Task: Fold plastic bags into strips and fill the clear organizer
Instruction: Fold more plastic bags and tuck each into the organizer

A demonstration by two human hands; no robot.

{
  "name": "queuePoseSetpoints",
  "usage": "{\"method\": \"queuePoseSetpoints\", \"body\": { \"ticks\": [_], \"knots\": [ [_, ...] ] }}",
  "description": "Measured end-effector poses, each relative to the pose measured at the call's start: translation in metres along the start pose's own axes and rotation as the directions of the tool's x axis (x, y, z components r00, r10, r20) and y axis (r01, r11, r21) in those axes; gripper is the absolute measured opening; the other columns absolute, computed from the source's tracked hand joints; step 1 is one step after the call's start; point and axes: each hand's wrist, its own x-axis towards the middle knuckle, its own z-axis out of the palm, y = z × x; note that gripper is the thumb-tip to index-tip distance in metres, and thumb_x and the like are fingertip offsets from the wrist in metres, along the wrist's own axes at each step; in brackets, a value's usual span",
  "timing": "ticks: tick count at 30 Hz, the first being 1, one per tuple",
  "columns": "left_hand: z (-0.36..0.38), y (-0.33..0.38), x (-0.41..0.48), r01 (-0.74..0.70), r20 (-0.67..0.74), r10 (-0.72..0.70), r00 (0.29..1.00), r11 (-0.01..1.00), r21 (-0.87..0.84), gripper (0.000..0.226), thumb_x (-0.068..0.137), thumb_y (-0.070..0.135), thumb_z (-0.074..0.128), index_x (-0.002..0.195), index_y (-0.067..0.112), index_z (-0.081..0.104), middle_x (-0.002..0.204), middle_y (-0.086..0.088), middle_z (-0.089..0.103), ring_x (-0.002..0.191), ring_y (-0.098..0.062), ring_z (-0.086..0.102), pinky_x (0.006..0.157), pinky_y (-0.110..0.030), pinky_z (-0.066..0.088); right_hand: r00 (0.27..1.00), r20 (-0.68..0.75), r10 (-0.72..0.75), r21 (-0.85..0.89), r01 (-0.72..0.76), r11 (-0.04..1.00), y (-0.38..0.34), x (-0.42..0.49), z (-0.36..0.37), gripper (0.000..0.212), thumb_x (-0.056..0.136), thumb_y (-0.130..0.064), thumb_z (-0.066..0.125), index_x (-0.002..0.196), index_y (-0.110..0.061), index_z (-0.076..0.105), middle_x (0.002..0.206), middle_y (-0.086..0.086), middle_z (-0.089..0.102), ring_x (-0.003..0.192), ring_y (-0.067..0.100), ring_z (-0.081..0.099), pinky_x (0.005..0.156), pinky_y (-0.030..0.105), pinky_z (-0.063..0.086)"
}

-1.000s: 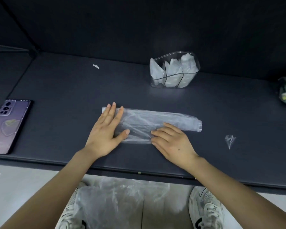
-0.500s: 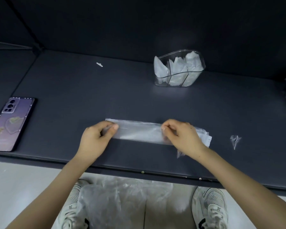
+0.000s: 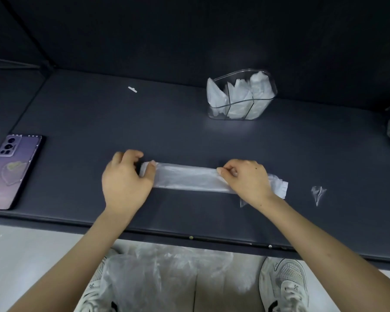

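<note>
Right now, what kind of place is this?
Likely a staged recording bench, not a home: dark table walled by black panels, holding the clear organizer, a phone and the bag strip.

A dark, matte tabletop (image 3: 95, 118) is seen across the view. It is closed off behind by a dark back wall (image 3: 189, 30) and on the left by a dark side wall (image 3: 0, 30). A thin rod (image 3: 14, 65) is set along that side wall toward the corner. The tabletop's front edge is marked with small pale studs (image 3: 191, 237). A pale floor (image 3: 27, 255) is shown below. A soft sheen is cast on the tabletop's middle.
</note>
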Motion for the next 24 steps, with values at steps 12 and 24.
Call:
{"method": "queuePoseSetpoints", "body": {
  "ticks": [12,24],
  "knots": [
    [0.055,0.006,-0.034,-0.423,0.348,0.332,0.877,0.876,0.232,0.060,0.099,0.049,0.024,0.149,0.018,0.035,0.155,-0.021,0.026,0.145,-0.039,0.021,0.118,-0.049,0.010,0.997,0.077,0.018,0.074,-0.024,0.997,0.004,-0.001,-0.006,0.023,0.096,-0.034,0.054,0.095,-0.019,0.070,0.084,-0.003,0.071,0.075,0.016,0.062,0.076,0.030,0.045],
    [0.055,0.007,-0.032,-0.421,0.348,0.333,0.877,0.880,0.219,0.065,0.094,0.060,0.022,0.151,0.029,0.028,0.159,-0.017,0.016,0.148,-0.033,0.010,0.120,-0.040,-0.003,0.940,0.022,-0.339,-0.255,0.333,0.908,-0.014,-0.022,0.053,0.053,0.098,-0.034,0.025,0.142,-0.012,0.044,0.150,0.007,0.041,0.141,0.024,0.035,0.116,0.051,0.022]
  ]
}}
